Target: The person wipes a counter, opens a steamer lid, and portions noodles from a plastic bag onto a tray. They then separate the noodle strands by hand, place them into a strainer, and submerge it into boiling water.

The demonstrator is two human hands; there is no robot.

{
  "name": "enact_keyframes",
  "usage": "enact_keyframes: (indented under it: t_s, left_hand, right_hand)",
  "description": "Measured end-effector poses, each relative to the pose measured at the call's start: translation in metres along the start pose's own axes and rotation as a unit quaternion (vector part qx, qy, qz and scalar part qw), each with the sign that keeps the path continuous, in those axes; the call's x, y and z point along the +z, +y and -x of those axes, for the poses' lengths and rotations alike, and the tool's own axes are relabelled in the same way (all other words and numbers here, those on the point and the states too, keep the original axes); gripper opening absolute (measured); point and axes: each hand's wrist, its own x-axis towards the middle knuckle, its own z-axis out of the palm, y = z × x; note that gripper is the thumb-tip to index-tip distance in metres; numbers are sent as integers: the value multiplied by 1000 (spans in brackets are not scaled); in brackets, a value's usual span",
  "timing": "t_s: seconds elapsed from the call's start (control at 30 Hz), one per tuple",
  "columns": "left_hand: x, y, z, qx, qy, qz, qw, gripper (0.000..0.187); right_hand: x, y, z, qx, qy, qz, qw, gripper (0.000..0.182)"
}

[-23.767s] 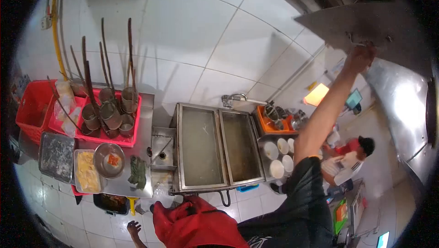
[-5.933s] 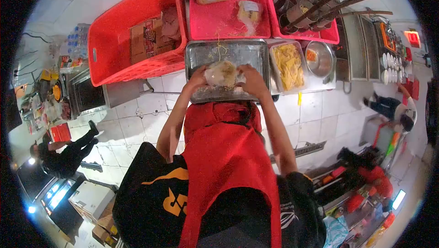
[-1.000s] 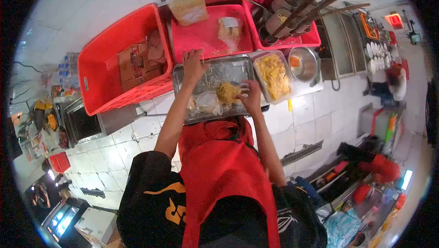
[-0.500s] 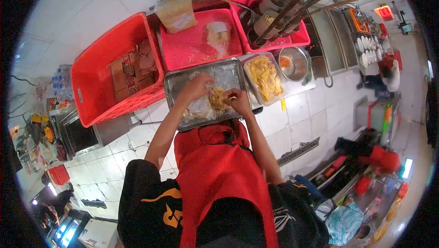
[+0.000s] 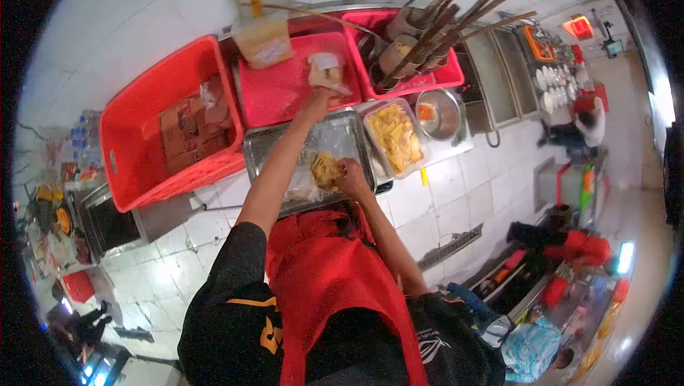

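The wearer has a bright red apron (image 5: 335,272) over a black short-sleeved T-shirt (image 5: 356,357); the apron's top edge makes a rounded curve, with a red left strap (image 5: 293,361) and a red right strap (image 5: 407,350) running up from its ends; the cloth is bunched in folds at the apron's far end, where a small dark patch shows. Left of the apron, the shirt carries an orange stripe (image 5: 251,302) and an angular orange emblem (image 5: 271,335); right of the apron sits a white outlined logo (image 5: 429,349), with white lettering beside it too small to read, and a thin orange line (image 5: 450,300) near the right shoulder; the left sleeve (image 5: 239,261) is plain black; both forearms are bare, as are the left hand (image 5: 318,106) and right hand (image 5: 352,181).
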Motion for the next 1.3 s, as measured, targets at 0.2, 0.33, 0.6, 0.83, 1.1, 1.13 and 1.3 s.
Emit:
enact_keyframes:
  t_s: [0.2, 0.33, 0.6, 0.83, 1.1, 1.13, 1.3]
  left_hand:
    - [-21, 9, -12, 90, -59, -160, 981, 33]
    - [-34, 54, -1, 38, -79, -276, 957, 28]
    - [-67, 78, 19, 16, -88, -214, 973, 21]
    - [-18, 136, 124, -11, -206, -145, 968, 25]
    - [3, 118, 180, -56, -59, -133, 988, 40]
    - [3, 122, 184, -72, -46, -130, 988, 40]
    - [28, 116, 197, 35, -59, -278, 958, 48]
  right_hand:
    - [-27, -17, 16, 72, 15, -360, 930, 32]
    - [-16, 2, 27, -71, 98, -130, 984, 40]
    - [0, -2, 13, -44, 100, -68, 992, 52]
    - [10, 15, -3, -2, -29, 1, 1000, 36]
    - [-27, -2, 1, 77, -1, -257, 963, 38]
    - [-31, -9, -1, 62, 31, -344, 936, 41]
    - [-34, -11, -6, 9, 46, -425, 904, 43]
